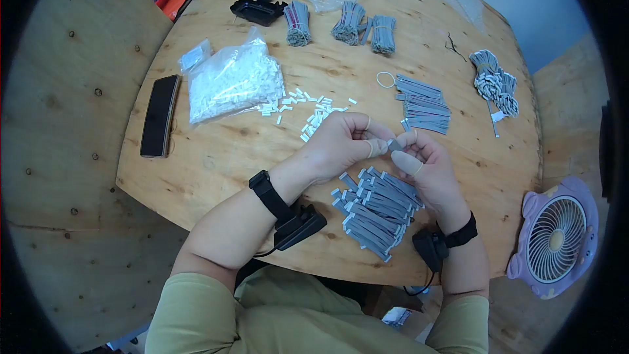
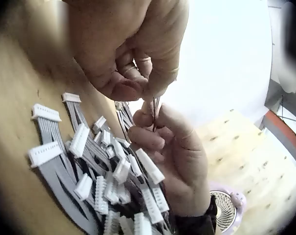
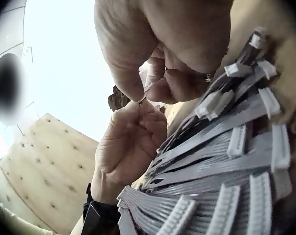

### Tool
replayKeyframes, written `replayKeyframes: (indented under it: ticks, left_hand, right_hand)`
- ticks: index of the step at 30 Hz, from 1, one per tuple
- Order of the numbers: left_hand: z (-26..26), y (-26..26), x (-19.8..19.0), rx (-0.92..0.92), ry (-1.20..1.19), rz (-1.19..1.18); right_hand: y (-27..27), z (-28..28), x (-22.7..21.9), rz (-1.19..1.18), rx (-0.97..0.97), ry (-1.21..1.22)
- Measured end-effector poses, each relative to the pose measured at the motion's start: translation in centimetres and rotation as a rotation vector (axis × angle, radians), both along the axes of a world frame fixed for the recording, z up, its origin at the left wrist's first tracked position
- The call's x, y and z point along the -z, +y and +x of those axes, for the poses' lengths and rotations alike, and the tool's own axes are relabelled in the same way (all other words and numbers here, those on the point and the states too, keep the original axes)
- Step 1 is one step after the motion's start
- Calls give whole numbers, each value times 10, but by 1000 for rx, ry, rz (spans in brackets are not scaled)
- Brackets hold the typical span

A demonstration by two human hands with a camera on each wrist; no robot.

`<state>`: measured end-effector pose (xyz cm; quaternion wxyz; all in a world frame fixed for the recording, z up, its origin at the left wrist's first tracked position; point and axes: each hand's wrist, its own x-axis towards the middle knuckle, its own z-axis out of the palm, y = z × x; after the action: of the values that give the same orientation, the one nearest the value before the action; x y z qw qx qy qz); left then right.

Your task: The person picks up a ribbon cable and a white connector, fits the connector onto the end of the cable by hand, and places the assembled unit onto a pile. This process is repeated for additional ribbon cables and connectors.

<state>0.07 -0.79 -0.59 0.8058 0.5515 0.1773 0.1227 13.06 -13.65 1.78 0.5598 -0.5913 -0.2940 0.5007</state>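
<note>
Both hands meet above a pile of grey ribbon cables with white connectors (image 1: pixel 377 213). A short grey flat cable (image 1: pixel 394 145) is pinched between them. The left hand (image 1: pixel 344 144) holds its left side by thumb and fingers, and the right hand (image 1: pixel 426 167) holds its right side. Pale covers sit on some fingertips. In the left wrist view the left hand (image 2: pixel 133 44) is above and the right hand (image 2: pixel 179 156) below, with thin wires (image 2: pixel 156 110) between them. The right wrist view has the right hand (image 3: pixel 172 39) over the left hand (image 3: pixel 128 142); the cable's ends are mostly hidden by fingers.
Loose white connectors (image 1: pixel 318 118) lie beside a clear bag of them (image 1: pixel 236 82). Grey cables without visible connectors (image 1: pixel 424 106) lie beyond the right hand. Farther off are bundled cables (image 1: pixel 298 24) and a black tray (image 1: pixel 257 10); a phone (image 1: pixel 160 117) is left, a purple fan (image 1: pixel 555 239) right.
</note>
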Motion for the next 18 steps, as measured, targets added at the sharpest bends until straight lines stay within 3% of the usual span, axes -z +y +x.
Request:
replayKeyframes:
  ticks: [18]
  left_hand:
    - [0, 0, 1, 35, -82, -13]
  right_hand:
    - [1, 3, 2, 37, 5, 34]
